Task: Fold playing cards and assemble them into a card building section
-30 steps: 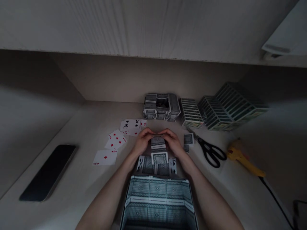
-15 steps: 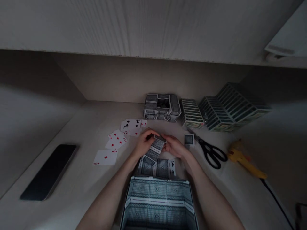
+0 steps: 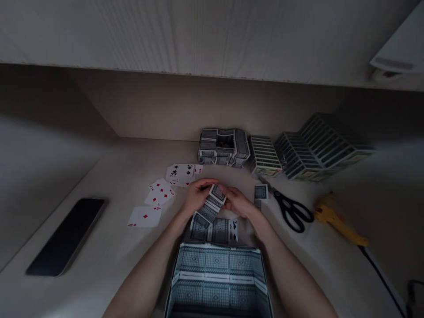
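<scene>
My left hand (image 3: 198, 194) and my right hand (image 3: 237, 201) grip opposite sides of a folded strip of playing cards (image 3: 212, 205), patterned backs facing up. The strip slants from upper right to lower left, and its near end lies over other cards (image 3: 220, 229) on the table, one showing black clubs. Right in front of my body stands an open box (image 3: 217, 279) built from the same cards, between my forearms. Some fingertips are hidden behind the strip.
Face-up cards (image 3: 145, 217) and a phone (image 3: 66, 236) lie left. Black scissors (image 3: 293, 211), a small cut card piece (image 3: 261, 191) and a yellow glue gun (image 3: 339, 222) lie right. Card-built pieces (image 3: 224, 148) line the back wall. A shelf edge (image 3: 212, 76) overhangs the table.
The strip's top end has tilted so its patterned face shows to me, with my right thumb now on it. Cards beneath have shifted slightly left.
</scene>
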Demonstrator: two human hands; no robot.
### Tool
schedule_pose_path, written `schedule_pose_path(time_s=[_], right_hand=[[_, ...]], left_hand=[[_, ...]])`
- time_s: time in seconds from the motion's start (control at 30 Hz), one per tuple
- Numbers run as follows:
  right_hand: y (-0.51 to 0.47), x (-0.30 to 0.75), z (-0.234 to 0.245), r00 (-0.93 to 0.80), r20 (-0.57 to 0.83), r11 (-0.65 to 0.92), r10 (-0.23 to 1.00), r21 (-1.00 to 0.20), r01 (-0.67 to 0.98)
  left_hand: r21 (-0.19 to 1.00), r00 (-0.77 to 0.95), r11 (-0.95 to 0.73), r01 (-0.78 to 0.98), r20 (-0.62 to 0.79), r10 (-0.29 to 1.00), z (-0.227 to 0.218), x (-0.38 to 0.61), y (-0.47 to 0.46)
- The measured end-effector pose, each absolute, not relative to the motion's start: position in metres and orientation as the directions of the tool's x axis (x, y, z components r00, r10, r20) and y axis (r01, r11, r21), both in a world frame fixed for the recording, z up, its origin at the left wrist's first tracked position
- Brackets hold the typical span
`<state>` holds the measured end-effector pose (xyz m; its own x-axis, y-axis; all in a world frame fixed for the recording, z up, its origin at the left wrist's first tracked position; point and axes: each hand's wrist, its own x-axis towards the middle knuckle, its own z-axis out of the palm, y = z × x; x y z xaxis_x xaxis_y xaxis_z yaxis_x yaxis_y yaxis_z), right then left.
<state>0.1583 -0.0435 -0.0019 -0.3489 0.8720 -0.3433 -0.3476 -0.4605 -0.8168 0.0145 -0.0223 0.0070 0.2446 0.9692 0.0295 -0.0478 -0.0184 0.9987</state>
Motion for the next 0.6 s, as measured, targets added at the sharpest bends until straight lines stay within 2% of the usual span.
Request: schedule_pose_path(time_s=[0.23,0.33,0.47,0.6], right_hand=[[-0.045,0.156,-0.001,-0.260,-0.243,-0.269,0.934,-0.961,-0.066],[-0.045,0.156,0.000,-0.228,-0.163,-0.158,0.960,-0.987,0.041],[-0.043,0.155,-0.005,-0.181,-0.087,-0.072,0.980,-0.994,0.084],[-0.042,0.154,-0.010,-0.175,-0.047,-0.033,0.983,-0.996,0.086]], left_hand=[[0.999,0.185,-0.034,0.026,0.029,0.982,0.014,0.012,-0.021],[0.991,0.229,-0.056,0.122,0.027,0.973,0.011,0.013,-0.020],[0.963,0.277,-0.117,0.245,0.046,0.960,0.007,0.014,-0.019],[0.962,0.292,-0.110,0.248,0.034,0.956,0.005,0.013,-0.018]])
